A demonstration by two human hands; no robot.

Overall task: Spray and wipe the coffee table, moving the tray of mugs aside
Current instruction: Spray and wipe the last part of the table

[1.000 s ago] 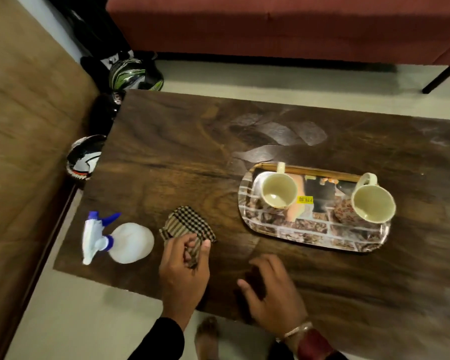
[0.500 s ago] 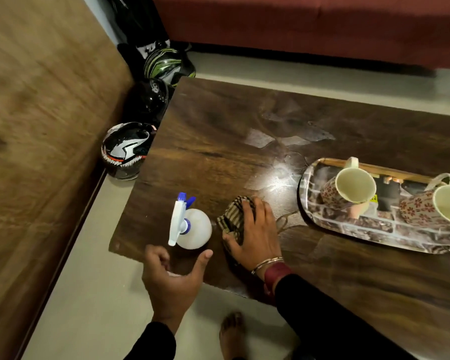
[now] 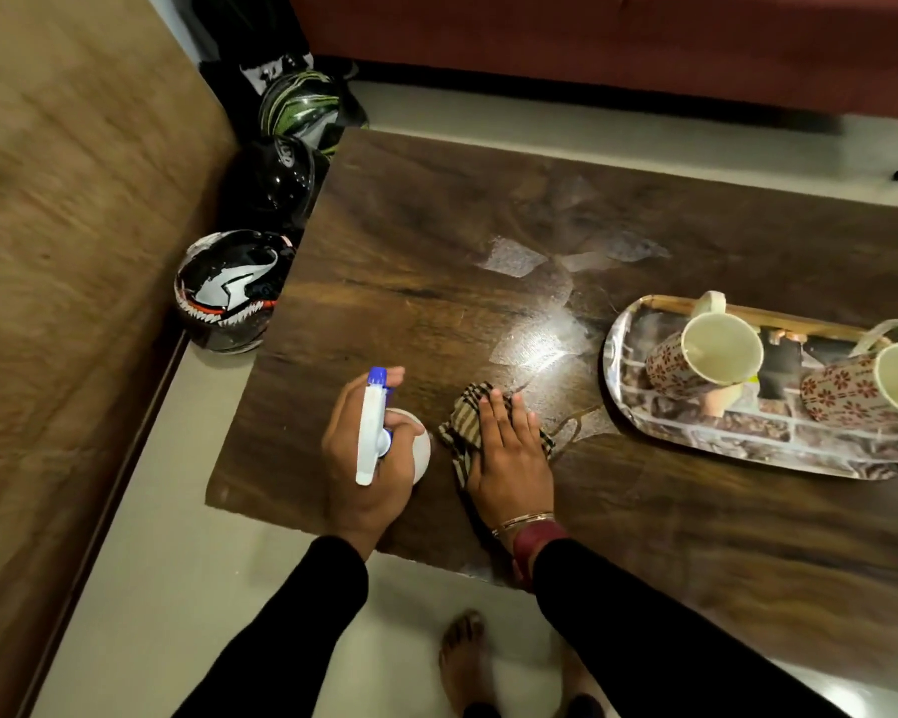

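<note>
- Since half a second ago, left hand (image 3: 364,469) has come up off the near edge and closed round the spray bottle (image 3: 372,432). Fingers are wrapped about the neck, and one finger reaches forward beside the blue nozzle tip.
- Bottle is near the front left corner of the coffee table surface (image 3: 436,225), nozzle pointing away from the person. Can't tell if it's lifted or still sitting on the wood.
- Right hand (image 3: 509,458) hasn't left the checked cloth (image 3: 460,432). It's lying flat on top with the fingers straight and together, pressing it onto the surface just to the right of the bottle. Thin bangles (image 3: 522,520) at the wrist, black sleeves on both arms.
- Some shiny patches (image 3: 535,344) catch the light on the wood just past the cloth.
- Tray (image 3: 721,437) is over on the right side of the surface, apart from the cloth, with two floral mugs on it. The nearer mug (image 3: 664,360) and the far mug (image 3: 846,391), partly cut off by the frame edge, both have cream insides.
- Off the left end, three helmets on the floor: a black-and-white one with teeth graphics (image 3: 229,287), a glossy black one (image 3: 281,173), and a green-striped one (image 3: 302,103).
- Red sofa (image 3: 592,33) along the far side, bare foot (image 3: 467,660) on the floor at the bottom.
</note>
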